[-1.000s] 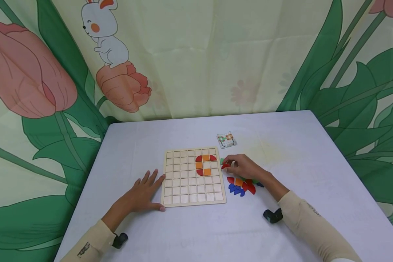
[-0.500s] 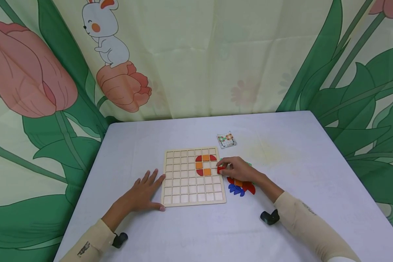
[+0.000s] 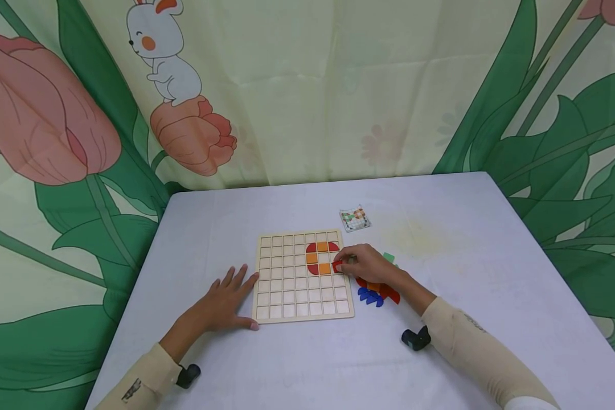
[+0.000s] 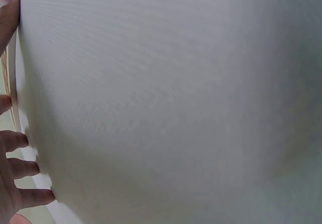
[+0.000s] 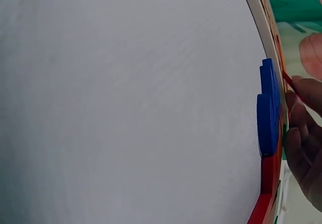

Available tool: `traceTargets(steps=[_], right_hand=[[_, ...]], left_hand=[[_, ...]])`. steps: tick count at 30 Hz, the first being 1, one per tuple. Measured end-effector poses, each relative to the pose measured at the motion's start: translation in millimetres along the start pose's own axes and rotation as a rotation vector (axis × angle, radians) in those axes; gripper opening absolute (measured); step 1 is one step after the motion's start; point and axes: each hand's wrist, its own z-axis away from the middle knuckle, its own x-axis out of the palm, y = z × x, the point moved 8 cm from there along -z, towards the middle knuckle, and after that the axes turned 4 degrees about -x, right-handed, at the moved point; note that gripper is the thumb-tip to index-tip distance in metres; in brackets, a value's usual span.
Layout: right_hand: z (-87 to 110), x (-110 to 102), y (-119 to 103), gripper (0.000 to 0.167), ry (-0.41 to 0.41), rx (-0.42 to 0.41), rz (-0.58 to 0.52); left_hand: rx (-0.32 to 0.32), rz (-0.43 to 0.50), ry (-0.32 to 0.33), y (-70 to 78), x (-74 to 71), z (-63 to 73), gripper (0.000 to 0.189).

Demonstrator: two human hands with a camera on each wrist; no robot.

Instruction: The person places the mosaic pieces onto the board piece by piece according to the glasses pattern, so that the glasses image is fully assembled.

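A square wooden grid board point(image 3: 289, 285) lies on the white table. Red and orange tiles fill several of its cells toward the upper right, among them an orange tile point(image 3: 322, 246). My right hand point(image 3: 366, 263) pinches a red tile point(image 3: 337, 266) between thumb and finger, over the cell to the right of the lower orange tile. In the right wrist view this red tile point(image 5: 288, 78) appears tilted, edge toward the camera. My left hand point(image 3: 222, 303) is spread flat on the table, its thumb and forefinger touching the board's left edge.
Loose blue tiles point(image 3: 370, 296) and red tiles point(image 3: 389, 292) lie right of the board, partly under my right wrist. A green tile point(image 3: 389, 257) is beyond that hand. Behind the board's right corner lies a small pattern card point(image 3: 355, 218).
My right hand has carried the red tile leftward from beside the board to over a cell near its right edge. The green tile behind the hand has come into view. My left hand stays put.
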Motion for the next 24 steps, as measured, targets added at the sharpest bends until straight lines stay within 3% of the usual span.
traceTargets(steps=[24], right_hand=[[-5.3,-0.8,-4.6,0.029,0.01,0.046,0.172]], left_hand=[[0.007,-0.001,0.01,0.5,-1.3,0.1,0.117]])
